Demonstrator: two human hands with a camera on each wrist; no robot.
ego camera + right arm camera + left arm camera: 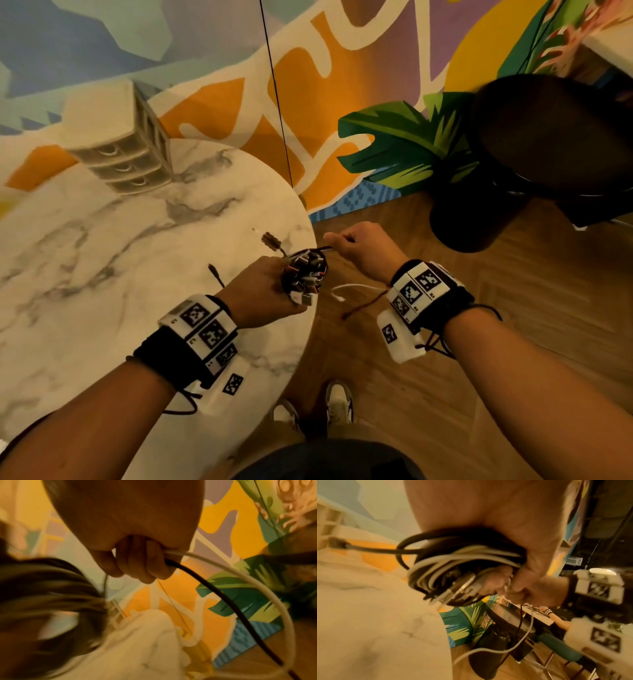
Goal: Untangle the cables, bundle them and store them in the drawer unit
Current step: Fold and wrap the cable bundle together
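My left hand [270, 287] grips a coiled bundle of black and white cables [305, 274] at the table's right edge; the coil [453, 563] wraps round its fingers with several plug ends sticking out. My right hand [359, 250] is just right of the bundle, its fingers [137, 563] curled round a black cable [223, 601] and a white cable [257, 585]. Their loose tails, white [356, 287] and dark [363, 305], hang below that hand over the floor. The beige drawer unit [120, 147] stands at the back of the table, drawers closed.
The round marble table [102, 257] carries a dark plug [270, 240] and another cable end [214, 272] near the bundle. A dark chair [534, 154] stands on the wooden floor at right. A painted wall lies behind, with a thin black cord [277, 96] hanging down it.
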